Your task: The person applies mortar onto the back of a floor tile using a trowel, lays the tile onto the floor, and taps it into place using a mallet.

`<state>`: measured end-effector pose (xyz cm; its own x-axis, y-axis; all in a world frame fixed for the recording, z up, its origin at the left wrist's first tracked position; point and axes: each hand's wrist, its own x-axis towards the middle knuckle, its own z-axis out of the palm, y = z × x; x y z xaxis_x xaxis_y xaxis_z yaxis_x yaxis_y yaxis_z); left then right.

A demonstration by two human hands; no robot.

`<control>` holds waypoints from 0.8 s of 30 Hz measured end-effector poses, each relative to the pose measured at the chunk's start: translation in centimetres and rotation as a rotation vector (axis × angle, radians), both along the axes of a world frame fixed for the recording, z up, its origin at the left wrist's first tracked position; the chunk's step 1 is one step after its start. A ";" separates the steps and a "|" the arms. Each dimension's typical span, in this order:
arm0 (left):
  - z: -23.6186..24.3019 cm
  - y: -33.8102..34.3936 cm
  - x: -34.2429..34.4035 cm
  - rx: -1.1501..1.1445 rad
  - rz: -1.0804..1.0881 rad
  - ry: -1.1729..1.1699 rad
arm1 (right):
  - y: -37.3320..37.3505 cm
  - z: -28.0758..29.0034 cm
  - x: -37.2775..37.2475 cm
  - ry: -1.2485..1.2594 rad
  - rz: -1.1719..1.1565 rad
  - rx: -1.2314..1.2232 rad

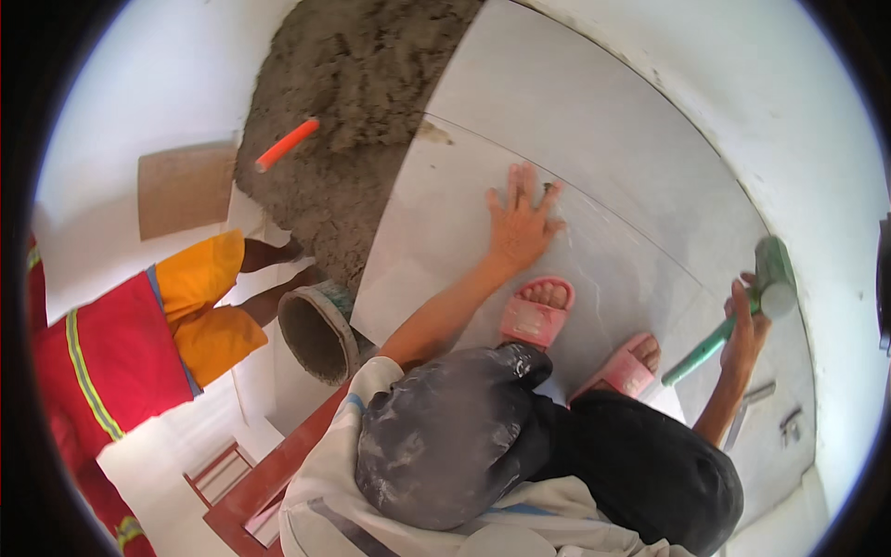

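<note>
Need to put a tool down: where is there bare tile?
Bare: the far grey tile, between the mortar bed and the white wall; also the near tile between the left hand and the green mallet in the right hand. Crowded: around the pink slippers, and where the bucket stands beside a co-worker's feet.

We are in a room under construction, its floor part-tiled.
We see large grey tiles (422, 246) beside a strip of rough, bare mortar (362, 60), plain white walls (775, 102), a cement-crusted bucket (349, 345), a green mallet (773, 269) and a person (190, 278) nearby in a red, reflective-striped top (135, 353).
</note>
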<state>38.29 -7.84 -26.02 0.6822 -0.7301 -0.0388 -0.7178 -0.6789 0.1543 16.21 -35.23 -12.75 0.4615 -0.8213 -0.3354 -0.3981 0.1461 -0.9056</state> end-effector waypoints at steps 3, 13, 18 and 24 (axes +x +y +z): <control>0.9 4.1 5.4 0.110 0.105 -0.094 | 1.0 0.9 1.3 0.030 0.022 -0.050; 1.6 13.0 15.4 0.335 0.352 -0.284 | 1.4 1.6 1.4 0.084 0.103 -0.051; 0.3 15.0 12.8 0.094 0.988 0.083 | 1.7 1.1 1.0 0.128 0.097 -0.053; -0.9 15.3 9.3 -0.005 1.169 0.160 | 1.6 0.6 1.0 0.064 0.081 0.015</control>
